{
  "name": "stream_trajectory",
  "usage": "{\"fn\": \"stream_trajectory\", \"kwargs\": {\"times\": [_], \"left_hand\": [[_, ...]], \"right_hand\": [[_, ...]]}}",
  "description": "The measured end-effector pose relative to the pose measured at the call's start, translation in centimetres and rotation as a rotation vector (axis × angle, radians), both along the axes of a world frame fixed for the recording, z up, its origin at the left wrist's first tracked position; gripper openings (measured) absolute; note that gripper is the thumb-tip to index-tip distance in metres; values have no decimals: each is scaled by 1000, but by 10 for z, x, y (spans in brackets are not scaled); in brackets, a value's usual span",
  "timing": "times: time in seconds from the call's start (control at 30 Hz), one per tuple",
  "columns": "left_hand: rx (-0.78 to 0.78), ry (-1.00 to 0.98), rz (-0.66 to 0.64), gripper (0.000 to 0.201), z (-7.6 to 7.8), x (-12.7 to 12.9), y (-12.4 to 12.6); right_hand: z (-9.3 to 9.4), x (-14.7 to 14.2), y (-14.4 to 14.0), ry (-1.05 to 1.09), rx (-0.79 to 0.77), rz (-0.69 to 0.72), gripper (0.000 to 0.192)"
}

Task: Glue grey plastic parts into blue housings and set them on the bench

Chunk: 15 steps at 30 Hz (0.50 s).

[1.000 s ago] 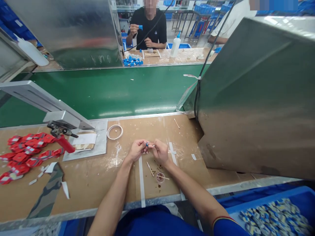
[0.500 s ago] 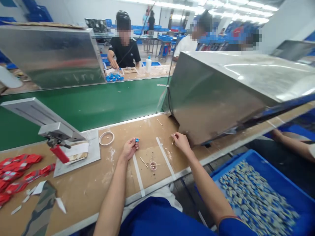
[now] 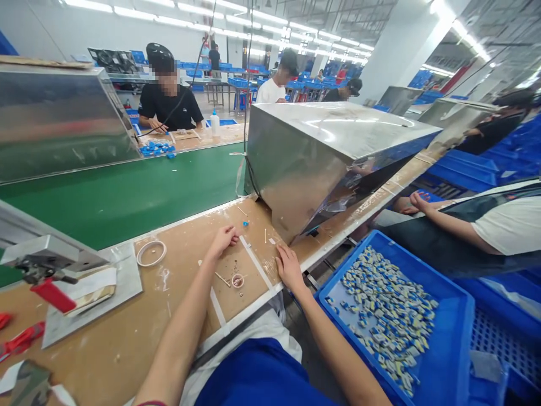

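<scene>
My left hand [image 3: 224,241] rests low over the cardboard-topped bench, fingers loosely bent and apart, with nothing visible in them. Just beyond its fingertips lies a small blue piece [image 3: 245,224]. My right hand [image 3: 289,266] is flat near the bench's front edge, fingers stretched out and empty. A thin pale stick [image 3: 265,235] lies a little ahead of it, beside a small white scrap [image 3: 272,241]. Between my hands and closer to me stands a small round cup [image 3: 237,280], with another thin stick [image 3: 222,279] to its left.
A tape roll [image 3: 151,254] and a metal stand with a red handle [image 3: 54,294] are on the left. A large metal housing [image 3: 296,163] blocks the right rear. A blue crate [image 3: 459,316] of small blue-and-yellow pieces sits at right, near a seated person's arm [image 3: 448,217].
My left hand has let go of the blue piece, now on the bench. My right hand has released the thin stick and moved nearer the front edge. The view has swung right.
</scene>
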<state>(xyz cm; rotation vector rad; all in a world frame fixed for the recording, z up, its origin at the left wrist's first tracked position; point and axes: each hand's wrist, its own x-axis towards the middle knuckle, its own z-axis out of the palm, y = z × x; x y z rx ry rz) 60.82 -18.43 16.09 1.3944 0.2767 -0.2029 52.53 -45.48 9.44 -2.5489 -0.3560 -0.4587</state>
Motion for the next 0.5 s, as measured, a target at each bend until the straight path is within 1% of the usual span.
{"fn": "stream_trajectory", "kwargs": {"times": [0.03, 0.1, 0.2, 0.27, 0.33, 0.4, 0.43, 0.5], "left_hand": [[20, -4, -2, 34, 4, -8, 2], [53, -13, -7, 41, 14, -34, 14], [130, -61, 19, 52, 26, -93, 48], [261, -118, 70, 60, 28, -136, 72], [351, -80, 138, 67, 23, -175, 89], [400, 4, 213, 72, 12, -206, 97], [423, 36, 249, 73, 6, -217, 99], [482, 60, 293, 69, -5, -231, 95]], "right_hand": [[0, 4, 3, -3, -17, -7, 44], [0, 14, 10, -4, -49, -23, 44], [1, 23, 18, 5, -91, -36, 41], [0, 27, 20, 11, -115, -29, 41], [-1, 30, 21, 16, -131, -17, 42], [-3, 32, 21, 18, -138, -4, 44], [-4, 33, 20, 18, -138, 4, 45], [-5, 33, 18, 13, -134, 20, 46]]}}
